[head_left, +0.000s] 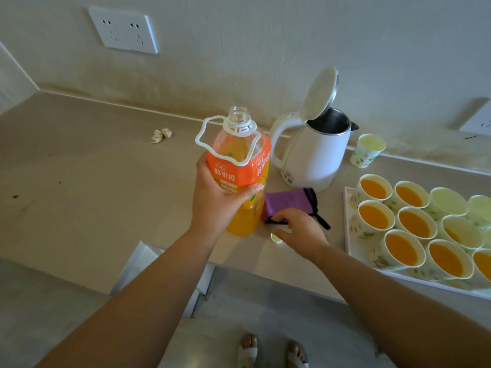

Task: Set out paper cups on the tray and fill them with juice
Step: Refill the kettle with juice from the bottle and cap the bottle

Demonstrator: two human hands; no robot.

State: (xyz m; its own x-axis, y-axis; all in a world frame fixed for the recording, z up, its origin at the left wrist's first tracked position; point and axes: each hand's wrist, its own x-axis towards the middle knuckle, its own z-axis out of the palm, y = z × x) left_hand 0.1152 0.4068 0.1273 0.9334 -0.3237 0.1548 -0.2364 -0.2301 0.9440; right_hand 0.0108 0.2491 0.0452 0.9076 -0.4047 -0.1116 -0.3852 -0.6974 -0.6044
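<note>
Left hand (220,197) fingers clenched around the orange-labelled clear plastic juice bottle (240,171), uncapped, upright, base on or just above the beige stone counter (93,168). Right hand (299,231) fingers curled down over the small pale bottle cap (276,238), beside a purple cloth pouch (287,204); grip on the cap hard to tell. Risks: open neck slopping if tilted; cap slipping off the near edge. White rectangular tray (353,251) of paper cups (414,223) to the right, most filled, some far ones apparently empty.
</note>
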